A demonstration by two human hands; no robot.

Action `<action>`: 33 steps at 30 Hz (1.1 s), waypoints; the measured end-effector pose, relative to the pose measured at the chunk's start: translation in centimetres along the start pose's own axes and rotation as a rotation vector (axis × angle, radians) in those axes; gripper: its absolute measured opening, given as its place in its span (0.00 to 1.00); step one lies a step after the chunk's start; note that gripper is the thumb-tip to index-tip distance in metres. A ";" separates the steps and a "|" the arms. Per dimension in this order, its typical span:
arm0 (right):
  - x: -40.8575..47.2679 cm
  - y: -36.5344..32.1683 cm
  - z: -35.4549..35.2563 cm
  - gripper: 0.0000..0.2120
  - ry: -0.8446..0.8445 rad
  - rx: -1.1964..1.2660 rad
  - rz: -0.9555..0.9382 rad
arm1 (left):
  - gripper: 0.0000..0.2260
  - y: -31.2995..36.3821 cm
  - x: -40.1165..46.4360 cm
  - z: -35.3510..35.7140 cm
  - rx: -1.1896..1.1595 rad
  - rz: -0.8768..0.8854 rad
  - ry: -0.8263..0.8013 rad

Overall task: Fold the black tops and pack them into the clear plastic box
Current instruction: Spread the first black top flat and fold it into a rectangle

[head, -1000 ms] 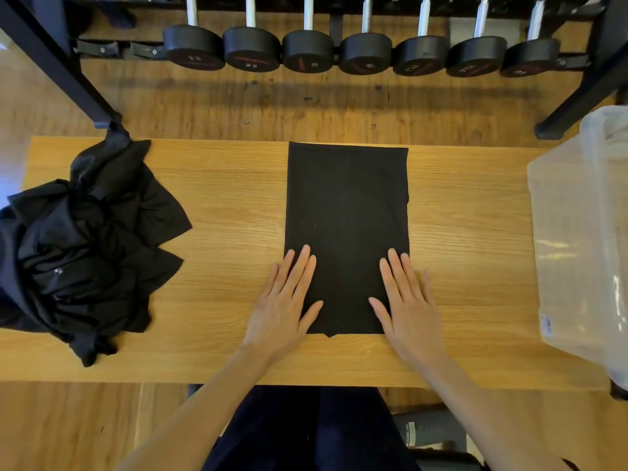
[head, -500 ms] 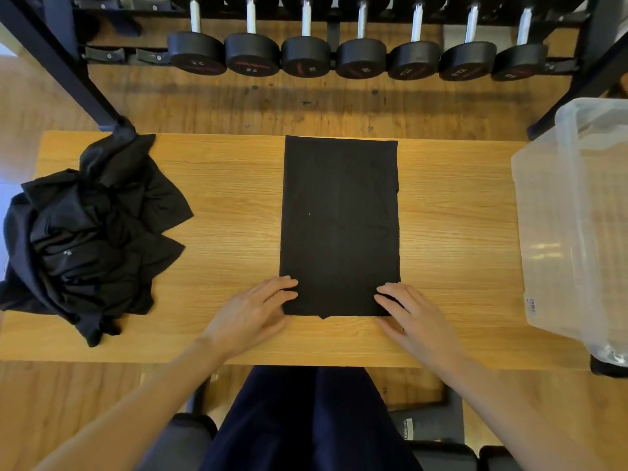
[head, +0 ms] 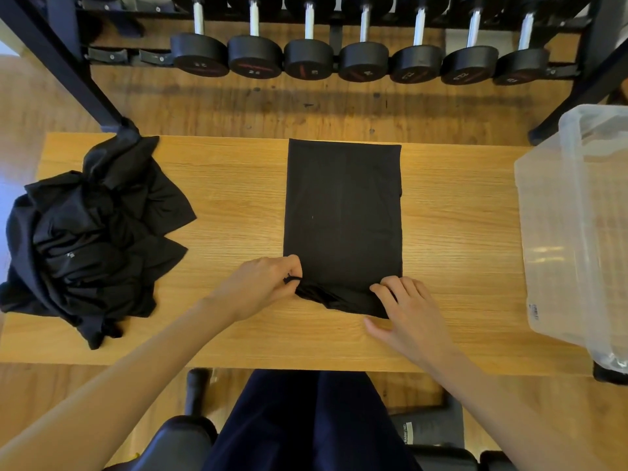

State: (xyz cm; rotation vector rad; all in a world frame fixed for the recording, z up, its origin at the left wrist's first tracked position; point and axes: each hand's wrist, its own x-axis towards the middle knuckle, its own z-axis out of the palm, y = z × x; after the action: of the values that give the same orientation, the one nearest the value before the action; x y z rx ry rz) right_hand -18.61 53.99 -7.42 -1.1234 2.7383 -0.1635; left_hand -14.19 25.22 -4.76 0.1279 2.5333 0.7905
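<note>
A black top (head: 343, 212), folded into a long narrow rectangle, lies flat in the middle of the wooden table (head: 452, 232). My left hand (head: 261, 283) pinches its near left corner and my right hand (head: 404, 307) grips its near right corner. The near edge is lifted and rumpled between them. A loose heap of black tops (head: 85, 239) sits at the table's left end. The clear plastic box (head: 574, 232) stands at the right end, with nothing visible inside it.
A rack of black dumbbells (head: 363, 59) runs along the far side behind the table, its dark legs (head: 68, 69) slanting down at both ends. My dark trousers and a seat (head: 306, 423) are below the table's near edge.
Both hands slid back from lying flat on the top to its near corners and closed on them. The near edge, flat before, is now raised and creased.
</note>
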 end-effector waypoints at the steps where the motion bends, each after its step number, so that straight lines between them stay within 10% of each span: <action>1: 0.2 0.1 0.0 0.22 0.001 -0.010 -0.002 | 0.03 0.1 0.4 -0.6 0.004 -0.008 -0.046; 6: 1.9 1.3 -0.8 0.11 -0.028 0.046 -0.053 | 0.03 -0.7 2.2 -2.2 -0.142 -0.069 -0.169; 17: 9.9 5.7 -6.2 0.07 -0.354 1.124 0.557 | 0.12 -2.1 5.9 -5.2 -0.811 -0.282 -0.083; 24: 11.9 6.3 -4.8 0.14 -0.298 1.184 0.798 | 0.14 -1.6 7.0 -4.0 -0.883 -0.513 0.165; 33: 11.2 5.2 -3.6 0.06 -0.070 1.067 0.654 | 0.06 -0.6 6.4 -1.8 -0.779 -0.452 0.319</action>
State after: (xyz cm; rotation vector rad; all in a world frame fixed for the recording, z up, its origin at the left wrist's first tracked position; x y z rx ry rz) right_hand -30.73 49.88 -6.08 0.0486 2.1966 -1.2285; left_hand -20.60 25.24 -6.46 -0.8448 2.1838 1.6032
